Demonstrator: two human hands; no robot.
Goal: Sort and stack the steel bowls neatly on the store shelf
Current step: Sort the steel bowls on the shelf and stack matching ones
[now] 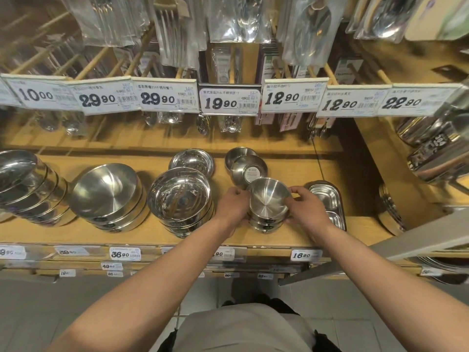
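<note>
Left hand (232, 203) and right hand (305, 208) outstretched, grips curled round small bowl (269, 196)

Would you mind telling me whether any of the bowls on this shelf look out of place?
Yes: behind the small stack gripped by both hands, left hand and right hand, one small bowl lies tipped on another, label showing, instead of nested upright. The bigger stacks lean but are nested.

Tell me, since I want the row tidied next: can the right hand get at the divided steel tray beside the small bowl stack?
Probably yes. The divided tray lies just beside the right hand with nothing between them, but that hand grips the small bowl stack and must let go first.
</note>
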